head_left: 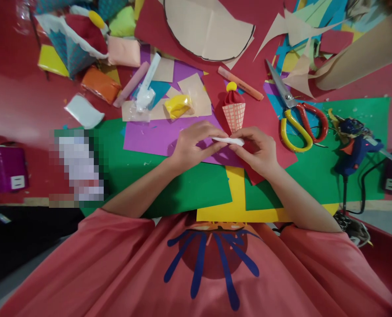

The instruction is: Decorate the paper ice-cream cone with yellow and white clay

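A thin roll of white modelling clay (230, 141) stretches between my two hands, thinner at its left end. My left hand (196, 143) pinches it near the left end with thumb and fingers. Closed on the thicker right part is my right hand (260, 147). Just beyond the fingertips lies a small paper ice cream cone (234, 116) with a grid pattern, a red top and a yellow ball; its lower tip is close to my right fingers. An opened yellow clay packet (179, 106) and an opened white clay packet (144, 97) lie to the left.
Scissors (291, 103) with red and yellow handles lie at right, beside a blue glue gun (357, 149) with a cable. An orange marker (240, 82) rests on red paper. A larger cone (75, 44) and several clay packs fill the back left. Green paper (169, 187) lies in front.
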Available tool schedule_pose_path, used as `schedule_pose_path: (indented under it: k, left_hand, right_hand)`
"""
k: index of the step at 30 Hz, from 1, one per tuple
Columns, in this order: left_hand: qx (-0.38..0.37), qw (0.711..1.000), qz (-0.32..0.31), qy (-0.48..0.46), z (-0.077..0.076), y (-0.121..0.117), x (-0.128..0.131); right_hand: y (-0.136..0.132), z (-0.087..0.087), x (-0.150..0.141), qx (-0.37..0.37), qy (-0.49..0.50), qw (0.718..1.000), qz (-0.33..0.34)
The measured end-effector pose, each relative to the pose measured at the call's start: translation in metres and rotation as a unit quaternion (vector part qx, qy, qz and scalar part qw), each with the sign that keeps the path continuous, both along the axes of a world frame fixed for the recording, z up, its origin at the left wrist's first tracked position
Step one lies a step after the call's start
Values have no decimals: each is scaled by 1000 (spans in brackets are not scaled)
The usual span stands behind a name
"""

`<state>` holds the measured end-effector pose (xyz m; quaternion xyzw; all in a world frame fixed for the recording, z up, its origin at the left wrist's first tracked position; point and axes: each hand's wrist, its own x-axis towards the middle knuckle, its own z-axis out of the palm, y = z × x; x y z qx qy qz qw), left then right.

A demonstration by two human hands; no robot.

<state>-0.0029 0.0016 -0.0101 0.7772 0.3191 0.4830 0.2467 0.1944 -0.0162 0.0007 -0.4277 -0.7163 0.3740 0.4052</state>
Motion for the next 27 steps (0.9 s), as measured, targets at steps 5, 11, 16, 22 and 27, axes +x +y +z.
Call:
schedule_pose_path:
  k: [5,11,16,22,27]
  left_hand:
    - [-16,1000,12,16,0,-1,-1]
    - [-12,1000,5,-6,0,-2,-2]
    - [-17,999,2,36,1,-2,-2]
    - [0,1000,-6,19,0,-1,0]
    - [9,1000,-3,-1,-4,-1,0]
  right_hand:
    - [1,0,0,-14,15,1000,-2]
    - [1,0,1,-17,17,1000,-19]
    - [2,-3,2,-33,21,999,-20]
    - [3,-6,2,-1,30,1000,2]
    - [3,-1,1,10,-7,1000,-1]
